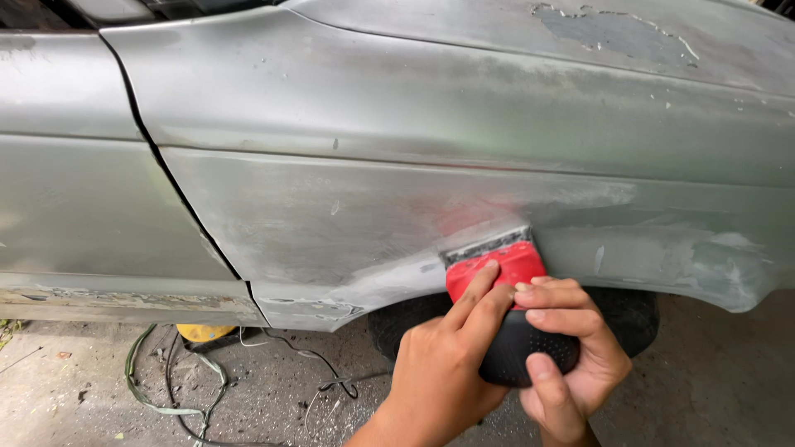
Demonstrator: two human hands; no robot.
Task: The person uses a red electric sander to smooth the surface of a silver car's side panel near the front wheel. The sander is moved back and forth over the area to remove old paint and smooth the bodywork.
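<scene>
At the far left the grey car door [74, 190] meets the dulled, sanded fender [431, 149] along a dark seam. Below them, loose cables [190, 389] and a yellow object [204, 332] lie on the concrete floor [66, 389]. Further right, the left hand [443, 364] closes around a red and black sanding block [509, 310], its index finger stretched along the red top. The block's front edge presses against the fender just above the wheel arch, over the black tyre [633, 319]. The right hand [571, 356] wraps the block's black grip from the other side, fingers curled tight.
</scene>
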